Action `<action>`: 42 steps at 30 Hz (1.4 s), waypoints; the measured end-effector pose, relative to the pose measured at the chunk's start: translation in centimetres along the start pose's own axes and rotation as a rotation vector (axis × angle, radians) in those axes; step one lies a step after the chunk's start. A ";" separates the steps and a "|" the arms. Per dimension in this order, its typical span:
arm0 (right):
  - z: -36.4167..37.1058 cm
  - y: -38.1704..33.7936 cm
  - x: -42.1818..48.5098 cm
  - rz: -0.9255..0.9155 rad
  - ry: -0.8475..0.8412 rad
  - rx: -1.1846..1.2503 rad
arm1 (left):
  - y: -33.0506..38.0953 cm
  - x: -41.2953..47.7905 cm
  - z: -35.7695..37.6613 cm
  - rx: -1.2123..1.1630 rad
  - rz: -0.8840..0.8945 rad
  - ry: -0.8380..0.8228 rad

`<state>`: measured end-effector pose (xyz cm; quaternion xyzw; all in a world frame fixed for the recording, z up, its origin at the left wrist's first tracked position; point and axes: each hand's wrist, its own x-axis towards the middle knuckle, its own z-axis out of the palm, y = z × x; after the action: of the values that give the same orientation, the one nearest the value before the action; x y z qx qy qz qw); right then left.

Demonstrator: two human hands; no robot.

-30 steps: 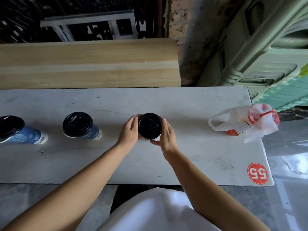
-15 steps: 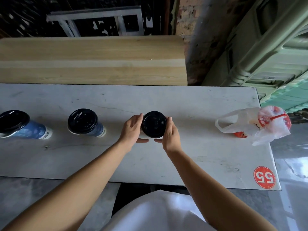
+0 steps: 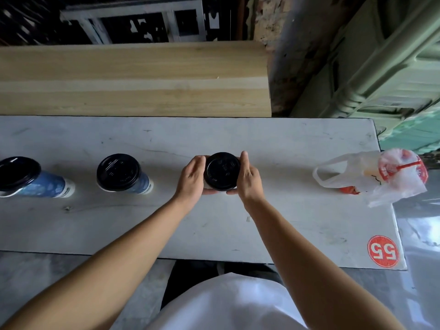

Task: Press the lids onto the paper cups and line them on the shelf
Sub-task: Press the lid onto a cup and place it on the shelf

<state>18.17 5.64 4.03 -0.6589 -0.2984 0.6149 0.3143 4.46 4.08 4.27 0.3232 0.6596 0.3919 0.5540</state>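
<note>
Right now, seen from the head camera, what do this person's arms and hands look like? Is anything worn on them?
The left arm and right arm are bare to the frame's edge, with no sleeves showing. The left hand and right hand wear no gloves, and no ring, watch or bracelet is visible. A white garment covers the torso.

The black round plastic lid (image 3: 222, 171) hides what is probably a paper cup beneath it, and the left edge crops the leftmost blue paper cup (image 3: 45, 185).
</note>
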 end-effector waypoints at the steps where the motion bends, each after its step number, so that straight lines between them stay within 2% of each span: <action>1: -0.1 0.2 0.1 -0.021 0.011 -0.018 | -0.1 0.2 0.1 0.000 0.001 0.008; 5: -0.1 0.6 0.4 -0.088 0.036 -0.036 | -0.4 0.6 0.6 0.036 0.049 0.045; 9: 0.0 0.5 0.7 -0.006 0.042 0.059 | -0.6 0.3 1.5 0.052 0.043 0.138; 14: 0.9 1.3 0.5 0.098 0.117 0.241 | -1.1 -1.3 3.5 -0.069 0.001 0.309; 17: 0.4 1.6 0.9 0.077 0.084 0.194 | -1.4 -1.3 3.3 -0.042 -0.034 0.366; 20: -0.1 1.5 1.1 0.023 0.023 0.068 | -1.7 -0.5 1.8 0.031 -0.053 0.328; 24: -0.2 1.3 1.5 -0.035 -0.029 -0.030 | -2.4 0.7 -0.1 -0.015 0.008 0.096; 28: -0.4 0.1 2.0 -0.008 -0.035 -0.088 | -1.7 1.3 -0.9 -0.056 0.012 -0.048; 31: -0.5 -1.1 2.1 0.134 -0.147 0.008 | -0.7 1.4 -0.5 -0.093 -0.149 -0.022; 34: -0.4 -2.5 2.6 0.219 -0.305 0.036 | 0.1 1.8 -0.1 -0.232 -0.368 0.104; 36: -0.5 -3.5 3.1 0.197 -0.426 -0.049 | 0.8 2.4 -0.4 -0.336 -0.482 0.113; 39: -0.6 -5.7 3.9 0.132 -0.586 -0.365 | 1.7 3.9 -1.8 -0.469 -0.600 0.031; 42: 0.3 -8.1 5.2 0.048 -0.596 -0.649 | 2.3 5.9 -3.1 -0.508 -0.594 -0.017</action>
<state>18.21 14.82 7.12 -0.5239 -0.5383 0.6597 -0.0229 0.38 9.81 3.71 -0.0262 0.6017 0.3627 0.7111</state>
